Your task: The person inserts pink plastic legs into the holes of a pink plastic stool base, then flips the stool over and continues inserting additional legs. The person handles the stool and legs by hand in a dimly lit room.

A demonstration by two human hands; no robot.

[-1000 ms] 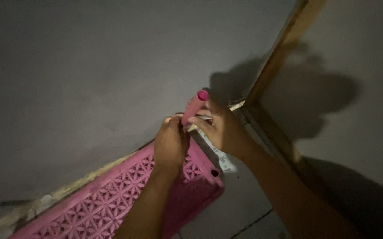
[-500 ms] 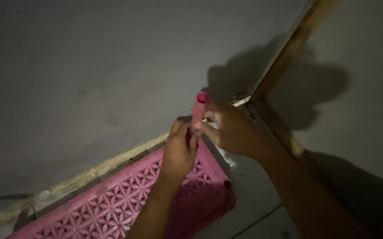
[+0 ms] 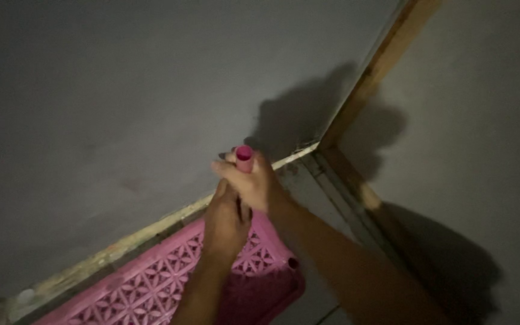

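A pink plastic tube (image 3: 245, 157) stands upright over the corner of a pink lattice shelf panel (image 3: 151, 286). My right hand (image 3: 254, 183) is wrapped around the tube near its open top end. My left hand (image 3: 227, 222) grips the same tube just below, right above the panel's corner. The tube's lower part is hidden behind both hands. A round socket hole (image 3: 293, 263) shows at the panel's near corner.
A grey wall (image 3: 121, 102) rises behind the panel, with a rough pale strip (image 3: 121, 244) along its base. A wooden door frame (image 3: 386, 60) runs up at the right, beside another grey wall (image 3: 488, 132). The light is dim.
Both hands have closed together around the pink tube, one above the other. The view has shifted, so the hands and the panel corner sit lower and more central.
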